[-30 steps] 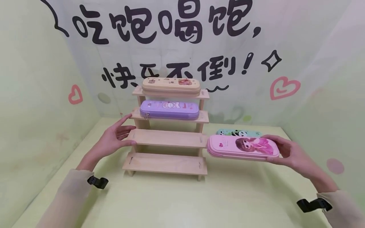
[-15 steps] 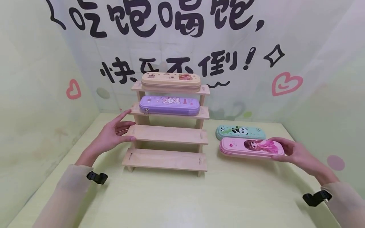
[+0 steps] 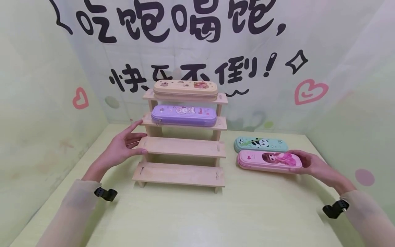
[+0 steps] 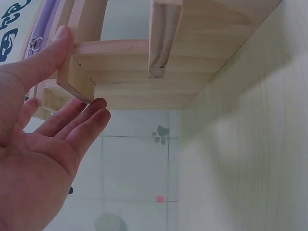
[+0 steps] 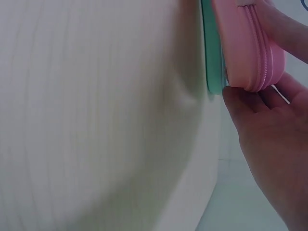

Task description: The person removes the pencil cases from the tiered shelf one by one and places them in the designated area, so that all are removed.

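Observation:
A stepped wooden display stand [image 3: 182,147] stands in the middle of the head view. My left hand [image 3: 118,149] holds its left end, thumb on one side of a plank [image 4: 77,79] and fingertips on the other in the left wrist view. At the right, my right hand [image 3: 311,168] grips the right end of a pink pencil case [image 3: 268,161] with a doll picture, thumb in front and fingers behind. Its zip edge [image 5: 257,57] shows in the right wrist view, a little off the table. Just behind it lies a mint-green panda pencil case [image 3: 260,143], its front edge partly covered.
A cream pencil case [image 3: 186,90] lies on the top step and a purple pencil case [image 3: 183,115] on the step below. Both lower steps [image 3: 179,173] are bare wood. A pale table [image 3: 185,216] meets printed walls at the back and sides.
My right hand has carried the pink case rightward and lower, away from the stand, then slightly back left. More of the green case shows. The left hand stays at the stand.

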{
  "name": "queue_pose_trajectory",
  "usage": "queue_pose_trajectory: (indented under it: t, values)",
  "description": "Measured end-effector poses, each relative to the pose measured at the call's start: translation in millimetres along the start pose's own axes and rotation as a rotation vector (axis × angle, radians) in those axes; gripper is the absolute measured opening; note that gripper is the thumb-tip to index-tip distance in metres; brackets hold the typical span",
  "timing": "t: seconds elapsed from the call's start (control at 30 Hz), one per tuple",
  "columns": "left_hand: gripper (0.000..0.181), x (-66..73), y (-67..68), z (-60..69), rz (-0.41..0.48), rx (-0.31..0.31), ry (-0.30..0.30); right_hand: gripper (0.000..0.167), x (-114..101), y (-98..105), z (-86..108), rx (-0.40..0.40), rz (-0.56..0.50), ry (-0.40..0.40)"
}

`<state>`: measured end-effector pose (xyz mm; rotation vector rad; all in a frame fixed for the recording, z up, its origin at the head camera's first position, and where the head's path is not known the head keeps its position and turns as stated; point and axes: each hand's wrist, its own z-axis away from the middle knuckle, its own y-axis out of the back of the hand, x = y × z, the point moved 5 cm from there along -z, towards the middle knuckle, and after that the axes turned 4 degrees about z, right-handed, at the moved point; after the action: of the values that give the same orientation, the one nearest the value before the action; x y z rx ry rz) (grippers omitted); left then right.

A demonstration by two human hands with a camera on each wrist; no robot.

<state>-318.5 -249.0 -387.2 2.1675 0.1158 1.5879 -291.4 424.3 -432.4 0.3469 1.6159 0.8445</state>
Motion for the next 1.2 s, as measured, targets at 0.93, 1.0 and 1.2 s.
queue_pose_trajectory:
  t: [0.93,1.0,1.2]
  values:
    - [0.107,1.4,-1.0,0.3,-0.018,0.000,-0.015,0.074,7.3,-1.1,-8.1,-0.013,0.211,-0.015]
    - [0.107,1.6,-1.0,0.6,-0.020,-0.001,-0.014,0.074,7.5,-1.0,-8.5,-0.014,0.213,-0.017]
    - [0.107,1.9,-0.9,1.4,-0.024,0.000,-0.014,0.073,7.4,-0.6,-9.6,-0.016,0.217,-0.017]
